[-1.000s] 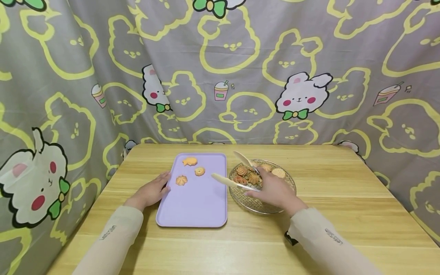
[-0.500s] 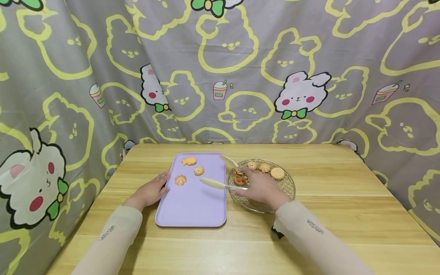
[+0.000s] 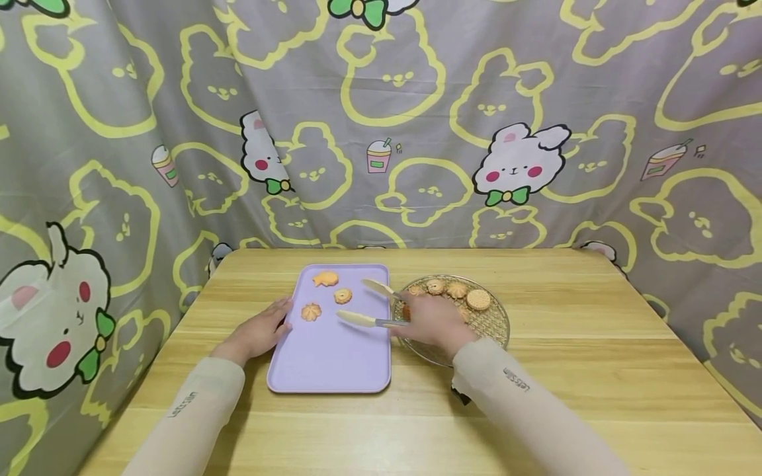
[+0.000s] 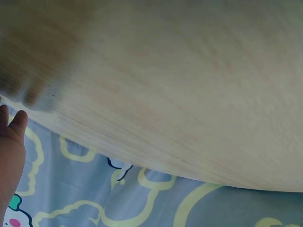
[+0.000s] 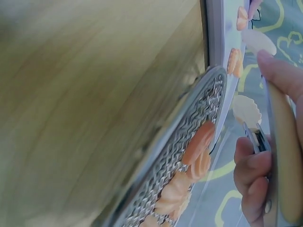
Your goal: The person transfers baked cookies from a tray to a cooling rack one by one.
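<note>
**Three biscuits on the tray, more waiting on the wire plate**

The right hand [image 3: 433,322] grips a pair of cream plastic tongs with metal arms [image 3: 370,305], fingers curled round the handle end. The tong tips stand apart with nothing visible between them, reaching out from the hand over the near edge of the flat lilac rectangular tray [image 3: 333,344]. The left hand [image 3: 257,334] lies relaxed and flat on the pale wooden table [image 3: 571,370], its fingertips touching the tray's left edge and clasping nothing.

Three golden shaped biscuits [image 3: 326,295] lie on the tray's far end, just beyond the tong tips and between the two hands. Right under and beyond the right hand sits the round silver wire-mesh plate [image 3: 491,324], with several more biscuits [image 3: 458,293] along its far side; the right wrist view shows orange ones [image 5: 199,144] crowded at its rim beside the tongs [image 5: 284,156].

Judging from how things lie, the moving of biscuits from plate to tray is partly done: three are across, and at least four remain on the mesh.
</note>
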`<state>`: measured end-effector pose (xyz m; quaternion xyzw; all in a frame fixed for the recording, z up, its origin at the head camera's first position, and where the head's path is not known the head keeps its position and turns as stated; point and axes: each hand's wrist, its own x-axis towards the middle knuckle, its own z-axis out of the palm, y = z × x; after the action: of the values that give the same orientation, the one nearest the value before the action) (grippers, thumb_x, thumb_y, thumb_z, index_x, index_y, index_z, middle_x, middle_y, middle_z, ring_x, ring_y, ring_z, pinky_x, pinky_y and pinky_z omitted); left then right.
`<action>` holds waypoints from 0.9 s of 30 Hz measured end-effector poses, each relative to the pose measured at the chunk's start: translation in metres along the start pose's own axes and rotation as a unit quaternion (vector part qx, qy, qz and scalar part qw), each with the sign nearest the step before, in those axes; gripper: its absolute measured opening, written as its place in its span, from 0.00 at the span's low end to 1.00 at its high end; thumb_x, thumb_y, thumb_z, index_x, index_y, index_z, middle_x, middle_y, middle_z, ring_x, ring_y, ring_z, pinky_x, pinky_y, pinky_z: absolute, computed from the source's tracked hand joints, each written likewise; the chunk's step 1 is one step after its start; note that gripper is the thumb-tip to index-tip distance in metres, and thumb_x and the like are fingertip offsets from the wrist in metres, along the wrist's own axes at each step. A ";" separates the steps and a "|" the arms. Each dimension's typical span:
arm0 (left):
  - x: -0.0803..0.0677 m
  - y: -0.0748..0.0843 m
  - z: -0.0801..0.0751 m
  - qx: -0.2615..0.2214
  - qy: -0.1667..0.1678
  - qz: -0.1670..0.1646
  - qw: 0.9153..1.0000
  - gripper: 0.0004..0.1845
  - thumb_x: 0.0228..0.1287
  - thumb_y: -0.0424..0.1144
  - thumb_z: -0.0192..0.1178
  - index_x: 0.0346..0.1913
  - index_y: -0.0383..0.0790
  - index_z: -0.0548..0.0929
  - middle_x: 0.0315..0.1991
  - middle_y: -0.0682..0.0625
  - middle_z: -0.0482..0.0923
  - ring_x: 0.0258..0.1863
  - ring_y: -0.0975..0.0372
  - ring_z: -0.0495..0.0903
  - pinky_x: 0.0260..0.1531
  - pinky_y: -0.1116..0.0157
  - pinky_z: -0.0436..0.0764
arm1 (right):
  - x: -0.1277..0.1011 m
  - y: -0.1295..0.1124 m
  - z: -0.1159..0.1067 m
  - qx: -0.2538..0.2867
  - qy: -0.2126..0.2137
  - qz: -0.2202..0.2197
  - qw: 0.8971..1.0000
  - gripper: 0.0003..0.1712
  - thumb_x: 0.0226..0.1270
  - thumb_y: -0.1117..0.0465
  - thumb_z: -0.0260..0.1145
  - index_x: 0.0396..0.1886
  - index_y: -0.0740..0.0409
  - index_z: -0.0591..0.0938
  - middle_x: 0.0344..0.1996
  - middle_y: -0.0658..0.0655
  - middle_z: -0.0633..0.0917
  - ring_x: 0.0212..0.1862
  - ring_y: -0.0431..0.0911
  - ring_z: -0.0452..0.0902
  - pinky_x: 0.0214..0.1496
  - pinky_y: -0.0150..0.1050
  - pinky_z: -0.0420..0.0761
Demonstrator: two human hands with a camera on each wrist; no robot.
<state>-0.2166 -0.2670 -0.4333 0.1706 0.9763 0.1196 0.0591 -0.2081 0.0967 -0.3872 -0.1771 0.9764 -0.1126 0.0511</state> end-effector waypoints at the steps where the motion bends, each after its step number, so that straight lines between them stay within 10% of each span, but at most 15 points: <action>1: 0.000 0.000 0.000 -0.001 0.000 0.001 1.000 0.32 0.74 0.44 0.46 0.72 0.29 0.55 0.73 0.36 0.50 0.71 0.43 0.49 0.67 0.46 0.54 | 0.001 -0.002 0.000 -0.001 -0.002 0.000 1.000 0.51 0.52 0.29 0.64 0.71 0.49 0.65 0.22 0.45 0.78 0.21 0.43 0.72 0.19 0.39 0.73; 11: 0.001 -0.001 0.001 -0.002 0.000 -0.001 1.000 0.32 0.74 0.45 0.46 0.72 0.29 0.54 0.73 0.36 0.49 0.71 0.43 0.48 0.67 0.46 0.54 | 0.010 -0.013 0.007 -0.030 -0.009 0.011 0.999 0.47 0.54 0.30 0.63 0.70 0.49 0.68 0.41 0.55 0.85 0.35 0.50 0.79 0.28 0.44 0.78; 27: 0.000 -0.001 0.002 -0.001 0.003 -0.001 1.000 0.32 0.74 0.44 0.46 0.72 0.29 0.54 0.73 0.36 0.50 0.71 0.44 0.49 0.67 0.47 0.54 | 0.019 -0.024 0.009 -0.027 -0.021 0.023 0.999 0.44 0.57 0.31 0.62 0.68 0.49 0.70 0.46 0.54 0.84 0.45 0.52 0.80 0.40 0.48 0.79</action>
<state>-0.2169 -0.2678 -0.4354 0.1690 0.9765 0.1214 0.0564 -0.2171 0.0664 -0.3914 -0.1580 0.9816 -0.0812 0.0694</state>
